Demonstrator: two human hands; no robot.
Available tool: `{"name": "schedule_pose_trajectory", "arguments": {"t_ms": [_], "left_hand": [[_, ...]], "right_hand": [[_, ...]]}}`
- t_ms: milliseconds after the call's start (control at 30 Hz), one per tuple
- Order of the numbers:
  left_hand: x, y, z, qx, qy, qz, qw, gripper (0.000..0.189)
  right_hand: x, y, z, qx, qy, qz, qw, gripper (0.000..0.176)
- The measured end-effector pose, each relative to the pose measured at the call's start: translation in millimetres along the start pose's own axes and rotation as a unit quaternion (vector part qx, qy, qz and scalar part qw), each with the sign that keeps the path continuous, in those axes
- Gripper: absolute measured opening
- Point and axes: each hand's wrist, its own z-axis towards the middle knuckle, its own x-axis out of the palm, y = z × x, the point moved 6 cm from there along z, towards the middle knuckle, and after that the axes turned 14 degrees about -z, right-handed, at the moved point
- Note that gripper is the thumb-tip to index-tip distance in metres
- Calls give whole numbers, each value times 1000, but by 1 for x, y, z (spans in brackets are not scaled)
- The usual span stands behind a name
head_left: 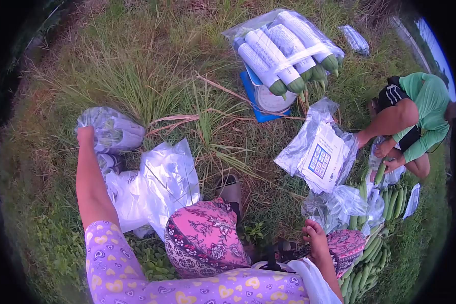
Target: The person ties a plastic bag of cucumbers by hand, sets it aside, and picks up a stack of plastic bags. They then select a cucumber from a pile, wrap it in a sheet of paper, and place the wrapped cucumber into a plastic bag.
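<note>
My left hand [85,133] reaches out at the far left, at the edge of a clear bag of wrapped vegetables [114,130]; its fingers are hidden by the plastic and the angle. White plastic bags [162,182] lie beside that arm. My right hand [314,233] is raised over my patterned pink trouser leg, its fingers curled, with nothing visible in them. Just above it are crumpled clear bags [337,205]. Farther up, printed sheets [321,157] rest on more clear plastic.
A large bag of paper-wrapped green vegetables [283,48] sits on a blue scale [273,99]. One wrapped bundle [354,39] lies behind it. At the right, a person in green [423,96] crouches, handling a vegetable. Piled long green vegetables [365,271] lie at lower right.
</note>
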Motion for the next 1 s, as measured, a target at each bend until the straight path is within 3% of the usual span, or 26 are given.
{"name": "schedule_pose_trajectory", "arguments": {"t_ms": [100, 133, 200, 267, 300, 333, 400, 500, 600, 700, 833, 900, 1000], "left_hand": [[-54, -91, -131, 97, -149, 68, 982, 46], [-49, -116, -143, 179, -150, 51, 971, 50], [-19, -174, -161, 378, -38, -83, 921, 47], [-3, -252, -252, 535, 103, -240, 804, 32], [-13, -287, -323, 539, 167, -259, 784, 29], [-10, -319, -379, 600, 187, -254, 735, 29], [-9, -370, -487, 633, 283, -289, 660, 26], [14, -432, -596, 675, 292, -305, 605, 35], [40, -471, -657, 670, 251, -214, 665, 38], [62, -478, -683, 642, 230, -76, 728, 43], [81, -476, -679, 593, 240, -104, 762, 29], [89, -483, -662, 634, 223, -204, 712, 30], [71, -479, -655, 555, 345, -316, 688, 29]], "right_hand": [[-9, 23, 6, -83, -25, -69, 994, 36], [-12, 32, 8, -117, -34, -83, 989, 36], [-17, 52, 11, -171, -41, -95, 980, 36], [-15, 66, 12, -204, -38, -91, 974, 35], [-13, 71, 12, -222, -36, -90, 970, 35], [-9, 73, 12, -229, -27, -92, 969, 35], [1, 75, 12, -242, -11, -92, 966, 34], [12, 65, 19, -240, 5, -57, 969, 32], [15, 63, 29, -236, 31, -12, 971, 32], [9, 61, 43, -222, 56, 37, 973, 32], [2, 59, 63, -169, 111, 115, 973, 31], [-2, 53, 70, -167, 121, 140, 968, 31], [-13, 49, 75, -166, 120, 155, 967, 31]]}}
